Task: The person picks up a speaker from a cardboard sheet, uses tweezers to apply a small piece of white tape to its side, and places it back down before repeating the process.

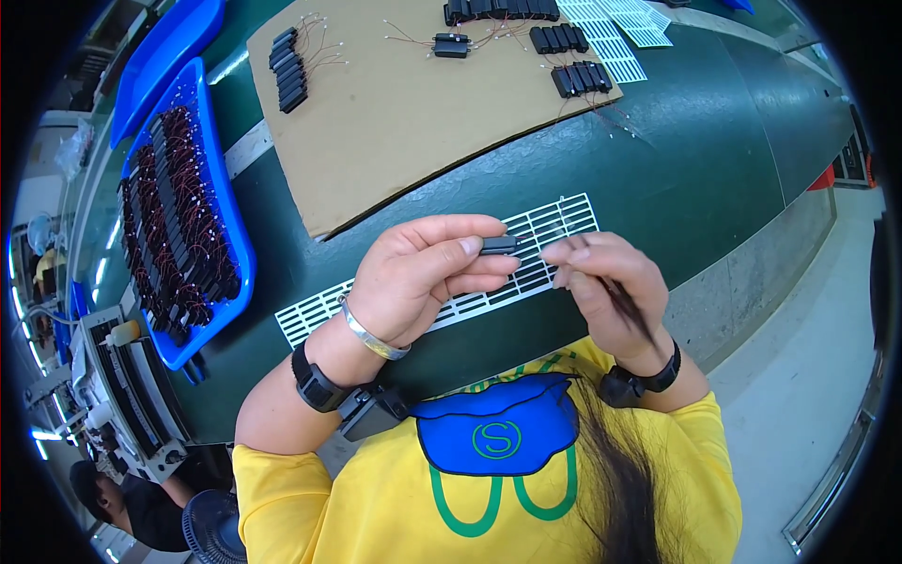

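Green worktop point(723, 122) curving across the view, with pale floor point(789, 310) from three to four o'clock and a round fan point(211, 526) between seven and eight. Toward twelve, a flat cardboard sheet point(376, 141), bearing a slanted row of black modules point(287, 68) at eleven o'clock and wired clusters point(581, 78) at one, some thin leads point(594, 103) spilling past its edge. Beyond those clusters, white slotted panels point(615, 42). Between nine and ten o'clock, a blue tray point(242, 258) full of black wired modules point(178, 226) and tangled wiring.

Near the centre, above a white slotted grid point(460, 308) lying aslant on the worktop from between eight and nine to two o'clock: one black oblong module point(498, 245), clamped between thumb and fingers of the left grip point(399, 273), far end toward three. Just beside it, the right grip point(611, 282), thumb and fingertips close together; impossible to tell whether pinching a lead or nothing. Across that palm, dark strands point(628, 305) of unclear kind.

Likeliest trouble, as judged: tearing a fine lead loose through too sharp a pull, or dropping the module through a loose fingertip hold. Also possible: snagging the long hair point(620, 461) hanging between four and five o'clock, or upsetting the clusters at one by catching those spilling leads during a careless reach.
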Motion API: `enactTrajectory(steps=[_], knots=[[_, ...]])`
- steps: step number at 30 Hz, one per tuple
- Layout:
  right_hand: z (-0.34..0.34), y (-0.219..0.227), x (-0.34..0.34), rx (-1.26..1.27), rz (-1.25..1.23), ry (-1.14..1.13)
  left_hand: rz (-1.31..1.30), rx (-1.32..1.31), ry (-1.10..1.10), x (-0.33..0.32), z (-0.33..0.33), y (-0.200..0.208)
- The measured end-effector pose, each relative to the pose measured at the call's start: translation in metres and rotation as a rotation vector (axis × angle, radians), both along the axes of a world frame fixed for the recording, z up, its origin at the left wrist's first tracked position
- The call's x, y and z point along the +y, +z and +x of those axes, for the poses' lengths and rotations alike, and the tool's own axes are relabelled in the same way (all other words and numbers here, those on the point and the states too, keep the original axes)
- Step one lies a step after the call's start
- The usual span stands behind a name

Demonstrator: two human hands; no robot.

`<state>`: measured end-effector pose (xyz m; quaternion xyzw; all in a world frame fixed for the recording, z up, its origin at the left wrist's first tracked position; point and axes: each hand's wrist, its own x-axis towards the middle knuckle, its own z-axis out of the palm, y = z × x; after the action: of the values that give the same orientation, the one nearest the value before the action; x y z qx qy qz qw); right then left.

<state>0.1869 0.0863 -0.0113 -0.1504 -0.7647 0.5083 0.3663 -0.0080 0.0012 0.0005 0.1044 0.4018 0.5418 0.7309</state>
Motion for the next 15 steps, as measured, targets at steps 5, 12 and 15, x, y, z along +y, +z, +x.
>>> enactTrajectory(steps=[5,12,15], knots=[[-0.0086,0.0021,0.0004,-0.034,0.466,0.058,0.008,-0.008,0.042,0.0011,0.0017,-0.0017],[-0.0105,-0.0038,0.0004,-0.09,0.634,0.023,0.012,-0.09,0.038,0.0011,-0.0028,-0.0028],[-0.0107,-0.0028,0.0004,-0.08,0.635,-0.004,-0.008,-0.12,0.023,0.0003,-0.0042,-0.0033]])
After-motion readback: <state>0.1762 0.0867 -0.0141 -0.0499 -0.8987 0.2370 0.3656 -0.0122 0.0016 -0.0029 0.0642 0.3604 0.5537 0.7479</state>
